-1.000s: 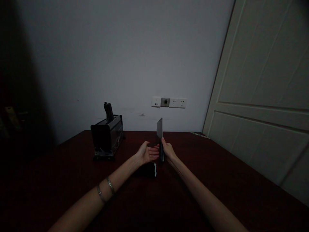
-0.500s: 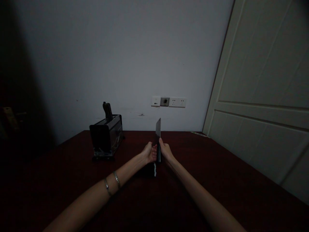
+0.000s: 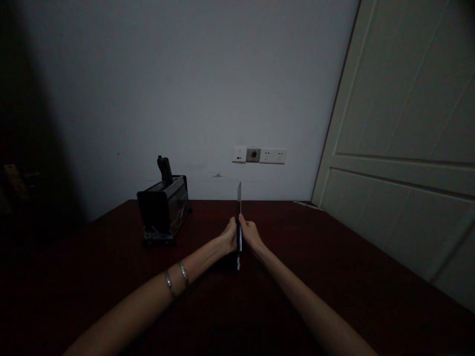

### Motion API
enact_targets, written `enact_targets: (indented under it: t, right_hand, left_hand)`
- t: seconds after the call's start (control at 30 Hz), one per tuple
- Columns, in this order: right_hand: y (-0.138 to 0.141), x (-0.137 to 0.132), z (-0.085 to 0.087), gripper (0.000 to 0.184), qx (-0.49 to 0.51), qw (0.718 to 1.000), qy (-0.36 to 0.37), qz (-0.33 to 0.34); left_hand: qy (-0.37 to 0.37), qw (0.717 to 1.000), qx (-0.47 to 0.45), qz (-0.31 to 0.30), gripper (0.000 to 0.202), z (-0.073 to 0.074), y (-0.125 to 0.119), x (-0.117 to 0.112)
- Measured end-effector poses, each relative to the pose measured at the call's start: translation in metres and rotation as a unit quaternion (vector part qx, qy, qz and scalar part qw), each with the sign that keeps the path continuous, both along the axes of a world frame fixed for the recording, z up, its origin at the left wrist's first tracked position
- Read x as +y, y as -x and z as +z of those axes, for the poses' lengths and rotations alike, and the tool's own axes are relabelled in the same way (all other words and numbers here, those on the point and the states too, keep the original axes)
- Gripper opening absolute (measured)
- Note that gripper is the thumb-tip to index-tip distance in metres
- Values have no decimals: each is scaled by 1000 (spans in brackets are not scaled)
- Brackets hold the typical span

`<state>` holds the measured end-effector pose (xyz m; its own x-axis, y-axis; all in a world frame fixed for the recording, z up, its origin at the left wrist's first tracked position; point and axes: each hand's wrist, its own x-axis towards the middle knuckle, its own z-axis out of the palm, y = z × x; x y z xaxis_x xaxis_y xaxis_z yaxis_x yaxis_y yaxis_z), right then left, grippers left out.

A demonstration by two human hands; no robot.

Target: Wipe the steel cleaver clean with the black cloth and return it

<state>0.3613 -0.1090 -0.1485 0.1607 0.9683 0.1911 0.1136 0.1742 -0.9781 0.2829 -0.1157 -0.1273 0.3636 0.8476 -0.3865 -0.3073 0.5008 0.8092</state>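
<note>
— The fingers of the right hand are closed on a thin, flat panel, with the thumb laid against its right side. What has been changed?

— The left hand has been brought in. A second ago its palm was turned open with the fingers spread; now it is set against the panel's left side. The panel has also been turned almost edge-on and shifted slightly left. By appearances, it is now being steadied from both sides.

— Is anything pinched by the left fingers?

— That cannot be told; they are hidden.

— And where is the panel held?

— Upright between the two hands, its grey upper part raised clear of the fingers. A white strip is seen just below it. Whether the bench is touched cannot be made out.
</note>
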Motion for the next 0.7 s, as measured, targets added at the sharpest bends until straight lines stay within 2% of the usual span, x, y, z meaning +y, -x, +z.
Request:
enact_targets:
  t: [0.23, 0.43, 0.7]
  right_hand:
    - [2, -1, -3, 54, -14, 1000, -5, 2]
    - [4, -8, 2, 49, 2, 1000, -11, 9]
    - [5, -9, 4, 46, 40, 998, 42, 31]
  left_hand:
    - [-1, 1000, -1, -10, 56, 3, 1, -8]
    - [-29, 999, 6, -14, 56, 3, 4, -10]
    - [-39, 997, 70, -5, 60, -2, 9, -8]
